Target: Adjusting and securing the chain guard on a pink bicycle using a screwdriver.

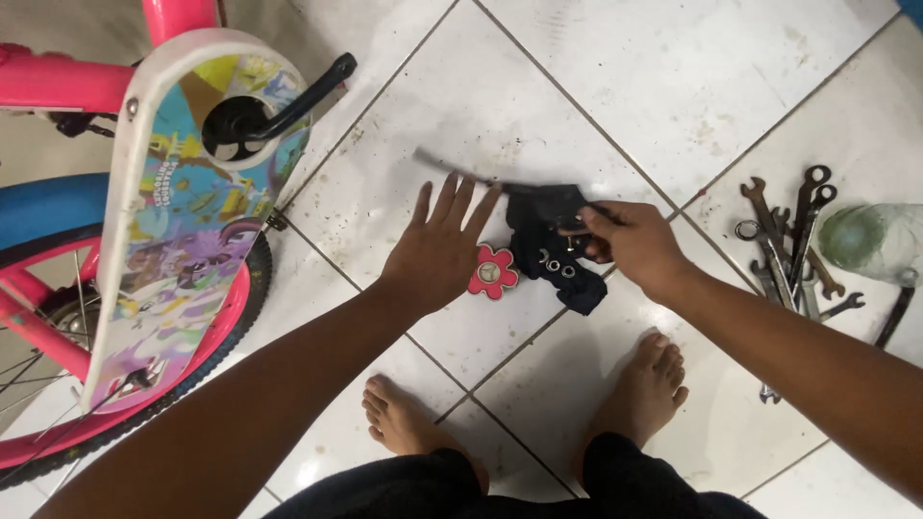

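- Pink bicycle stands at the far left, its chain guard and crank arm facing the tiles.
- Left hand — fingers spread wide, holding nothing — hovers just beside the pink flower piece.
- Right hand pinches a long dark tool over the black cloth carrying small nuts; a sorting step, I judge, calling for a steady pick.
- The tool's long axis runs left-right, tip pointing left.
- Wrenches lie at right.
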